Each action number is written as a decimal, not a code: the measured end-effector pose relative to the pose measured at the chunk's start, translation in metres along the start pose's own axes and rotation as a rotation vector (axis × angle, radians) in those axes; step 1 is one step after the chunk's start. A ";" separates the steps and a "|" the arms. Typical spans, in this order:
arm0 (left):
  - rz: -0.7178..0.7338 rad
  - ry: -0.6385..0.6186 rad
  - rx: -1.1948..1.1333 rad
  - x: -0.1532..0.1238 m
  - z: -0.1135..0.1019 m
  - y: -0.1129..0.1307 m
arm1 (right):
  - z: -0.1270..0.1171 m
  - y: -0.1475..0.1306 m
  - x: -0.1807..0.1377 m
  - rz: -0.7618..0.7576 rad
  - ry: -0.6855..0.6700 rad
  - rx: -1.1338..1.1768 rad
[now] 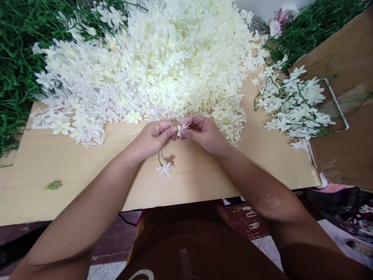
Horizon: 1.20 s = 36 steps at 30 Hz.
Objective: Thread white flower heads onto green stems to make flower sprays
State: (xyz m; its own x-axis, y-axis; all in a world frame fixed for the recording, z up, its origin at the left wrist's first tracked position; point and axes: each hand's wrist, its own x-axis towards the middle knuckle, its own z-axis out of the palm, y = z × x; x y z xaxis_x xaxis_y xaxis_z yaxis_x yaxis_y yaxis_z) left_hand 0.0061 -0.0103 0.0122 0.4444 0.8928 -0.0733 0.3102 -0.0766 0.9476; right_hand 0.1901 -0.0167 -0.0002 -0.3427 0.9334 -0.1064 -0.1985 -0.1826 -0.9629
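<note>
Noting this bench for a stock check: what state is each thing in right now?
left hand: pinched on the green stem, which has one flower at its lower end.
right hand: pinched on a loose flower head.
flower heap: loose, piled on the board.
stemmed sprigs: tangled, lying on the cardboard.
bare stems: heaped at left.

Pale board [72,171] under white flower heap [163,58], stemmed sprigs [294,103], perhaps a leaf scrap [53,185].
</note>
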 end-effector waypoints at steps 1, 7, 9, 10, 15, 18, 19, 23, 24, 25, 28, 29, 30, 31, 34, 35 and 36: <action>0.000 0.003 -0.007 0.001 0.001 0.000 | 0.000 0.000 0.000 -0.014 0.000 0.001; 0.021 0.030 -0.068 0.003 0.003 0.000 | -0.002 0.001 0.002 0.008 0.017 0.023; 0.033 0.029 -0.060 0.003 0.003 -0.002 | -0.004 0.001 0.004 0.032 0.000 0.035; 0.040 0.026 -0.054 0.003 0.004 -0.002 | -0.004 0.001 0.004 0.039 -0.012 0.041; 0.041 0.045 -0.105 0.002 0.007 -0.003 | -0.003 0.005 0.005 0.005 -0.011 0.019; 0.020 0.048 -0.128 0.002 0.008 -0.002 | 0.001 0.010 0.005 -0.036 0.010 -0.030; 0.022 0.041 -0.130 0.002 0.008 -0.002 | 0.002 0.011 0.005 -0.041 0.006 -0.045; 0.004 0.002 -0.123 0.001 0.001 -0.003 | 0.008 0.013 0.006 -0.045 -0.028 -0.096; -0.009 -0.020 -0.117 0.001 -0.001 -0.003 | 0.009 0.012 0.005 -0.048 -0.035 -0.108; -0.019 -0.041 -0.110 0.001 -0.002 -0.004 | 0.009 0.012 0.004 -0.056 -0.039 -0.122; -0.013 -0.085 -0.085 0.002 -0.005 -0.005 | 0.010 0.013 0.002 -0.072 -0.028 -0.194; -0.003 -0.093 -0.080 0.002 -0.005 -0.005 | 0.009 0.013 0.002 -0.071 -0.013 -0.218; 0.007 -0.103 -0.081 0.003 -0.004 -0.006 | 0.009 0.012 0.001 -0.069 0.006 -0.238; 0.016 -0.112 -0.093 0.004 -0.003 -0.006 | 0.008 0.010 0.001 -0.066 0.021 -0.258; 0.042 -0.106 -0.168 0.004 0.003 -0.006 | 0.001 -0.009 -0.005 -0.086 0.032 -0.370; 0.047 -0.091 -0.187 0.005 0.005 -0.007 | -0.004 -0.021 -0.010 -0.106 0.032 -0.436; 0.049 -0.070 -0.196 0.005 0.006 -0.007 | -0.013 -0.035 -0.017 -0.137 0.043 -0.524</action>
State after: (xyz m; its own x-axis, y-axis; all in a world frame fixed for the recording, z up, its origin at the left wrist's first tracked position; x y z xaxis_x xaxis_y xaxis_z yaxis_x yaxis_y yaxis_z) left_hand 0.0114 -0.0079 0.0032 0.5141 0.8568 -0.0400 0.1201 -0.0257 0.9924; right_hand 0.2145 -0.0226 0.0323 -0.3056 0.9517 0.0295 0.2494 0.1099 -0.9621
